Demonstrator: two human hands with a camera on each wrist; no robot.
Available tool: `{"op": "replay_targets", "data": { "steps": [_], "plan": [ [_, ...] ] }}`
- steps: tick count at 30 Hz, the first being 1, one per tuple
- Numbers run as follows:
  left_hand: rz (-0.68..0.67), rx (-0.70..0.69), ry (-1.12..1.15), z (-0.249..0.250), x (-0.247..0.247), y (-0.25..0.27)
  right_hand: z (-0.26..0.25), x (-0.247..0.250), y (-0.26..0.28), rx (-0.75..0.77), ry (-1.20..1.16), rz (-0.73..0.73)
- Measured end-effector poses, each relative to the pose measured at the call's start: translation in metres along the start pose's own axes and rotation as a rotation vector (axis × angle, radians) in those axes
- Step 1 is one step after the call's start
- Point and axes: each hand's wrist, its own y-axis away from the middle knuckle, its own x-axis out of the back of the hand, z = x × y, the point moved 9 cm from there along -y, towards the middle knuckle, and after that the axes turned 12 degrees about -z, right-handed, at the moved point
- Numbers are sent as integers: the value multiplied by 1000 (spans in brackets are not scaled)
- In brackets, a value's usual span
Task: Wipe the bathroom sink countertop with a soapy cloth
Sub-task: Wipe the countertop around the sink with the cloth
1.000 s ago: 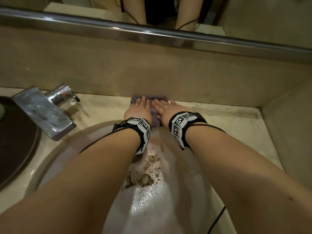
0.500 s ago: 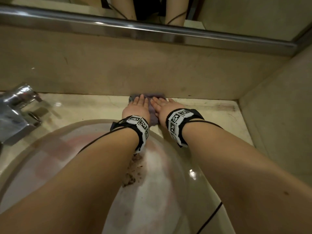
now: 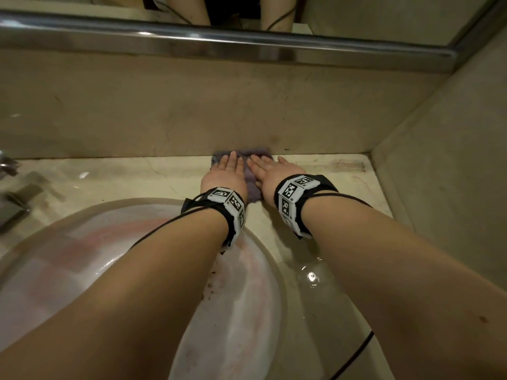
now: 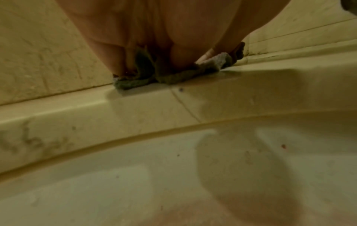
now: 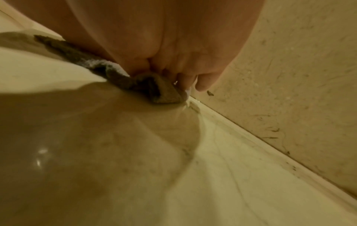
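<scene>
A grey-purple cloth (image 3: 251,176) lies on the beige countertop (image 3: 323,176) behind the sink basin, its far edge against the back wall. My left hand (image 3: 226,171) and right hand (image 3: 271,170) lie side by side on the cloth, fingers straight, pressing it flat. In the left wrist view the cloth (image 4: 173,76) bunches under the left hand (image 4: 150,30) at the wall joint. In the right wrist view the cloth (image 5: 150,88) is folded under the right hand (image 5: 168,45), with white suds on its edge.
The round white sink basin (image 3: 137,270) with brown grit spreads under my forearms. A chrome tap (image 3: 11,193) shows at the left edge. A side wall (image 3: 452,187) closes the counter on the right. A chrome rail (image 3: 219,37) runs under the mirror. Water pools on the counter (image 3: 312,275).
Both hands have slid the cloth to the right along the back wall. The view has turned right with them, so the tap has moved to the left edge.
</scene>
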Motion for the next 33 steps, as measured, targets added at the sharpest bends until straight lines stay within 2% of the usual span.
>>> {"op": "replay_targets", "data": {
  "steps": [17,24,33],
  "plan": [
    [23,-60,-18,47,3,-13,48,-16,10,-40,-29,-25],
    [18,-129,-54,86,9,-18,86,-28,16,-128,-42,-64],
    [-97,-147,-88,111,13,-28,109,-35,20,-148,-72,-75]
  ]
}}
